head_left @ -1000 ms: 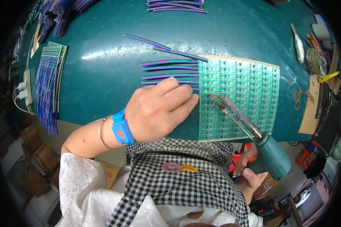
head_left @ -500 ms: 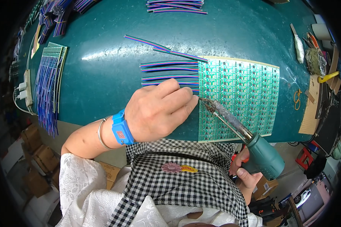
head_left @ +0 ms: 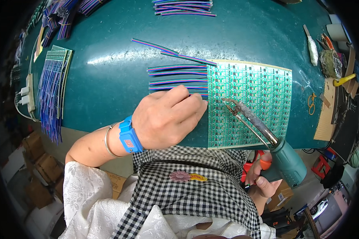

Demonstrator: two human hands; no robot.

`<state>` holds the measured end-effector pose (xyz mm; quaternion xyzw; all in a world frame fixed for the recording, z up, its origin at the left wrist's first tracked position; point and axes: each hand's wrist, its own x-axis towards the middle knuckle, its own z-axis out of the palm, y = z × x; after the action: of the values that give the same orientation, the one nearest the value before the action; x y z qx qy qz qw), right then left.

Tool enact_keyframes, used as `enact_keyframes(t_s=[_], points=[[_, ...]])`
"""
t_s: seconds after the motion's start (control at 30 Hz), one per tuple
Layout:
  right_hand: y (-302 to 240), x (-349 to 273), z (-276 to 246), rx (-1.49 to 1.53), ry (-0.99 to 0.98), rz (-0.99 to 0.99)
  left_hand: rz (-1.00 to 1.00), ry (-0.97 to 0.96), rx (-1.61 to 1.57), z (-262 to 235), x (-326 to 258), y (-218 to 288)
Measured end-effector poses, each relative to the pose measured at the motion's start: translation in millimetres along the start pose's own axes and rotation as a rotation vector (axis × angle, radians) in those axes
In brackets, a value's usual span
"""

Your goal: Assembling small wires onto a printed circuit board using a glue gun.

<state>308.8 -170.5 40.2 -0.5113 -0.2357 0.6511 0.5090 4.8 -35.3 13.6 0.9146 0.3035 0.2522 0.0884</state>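
A green circuit board panel (head_left: 249, 107) with a pale rim lies on the table, covered in rows of small dark parts. Several striped ribbon wires (head_left: 179, 81) run side by side from its left edge. My left hand (head_left: 167, 113) is closed in a pinch at that edge, on a ribbon wire mostly covered by the fingers. In my right hand (head_left: 261, 179) is the handle of a green pistol-shaped soldering iron (head_left: 289, 163). Its dark tip and thin feed tube hang over the board, a little right of my left fingertips.
Two loose ribbon wires (head_left: 155, 46) cross above the row, one touching the board's corner. A wire bundle (head_left: 183, 7) lies at the far edge. Wired boards (head_left: 54, 87) are stacked at left beside a power strip (head_left: 29, 93). Tools (head_left: 331, 59) and yellow-handled scissors (head_left: 312, 104) lie at right.
The soldering iron's tip has moved right, away from my left fingertips, and its body has shifted right with my right hand. My left hand stays at the board's edge.
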Motion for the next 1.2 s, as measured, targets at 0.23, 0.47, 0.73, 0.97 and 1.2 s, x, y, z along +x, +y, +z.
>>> enact_keyframes(t_s=[0.23, 0.47, 0.73, 0.97, 1.2], points=[[7.8, -3.7, -0.9, -0.139, -0.025, 0.046, 0.0, -0.013, -0.003, -0.9, 1.6, 0.2], [-1.6, 3.1, 6.5, -0.062, 0.029, -0.008, 0.004, -0.009, -0.001, 0.4, -1.0, 0.3], [-3.4, 4.3, 1.2, -0.01, 0.003, -0.037, 0.01, -0.021, -0.001, -2.0, 2.9, 1.3], [-19.6, 35.7, -34.0, 0.224, -0.197, -0.314, -0.069, -0.098, 0.073, -14.8, 8.8, 11.1], [-62.7, 62.1, -70.6, 0.266, -0.109, -0.689, -0.097, 0.04, 0.029, -37.8, 51.3, -9.1]])
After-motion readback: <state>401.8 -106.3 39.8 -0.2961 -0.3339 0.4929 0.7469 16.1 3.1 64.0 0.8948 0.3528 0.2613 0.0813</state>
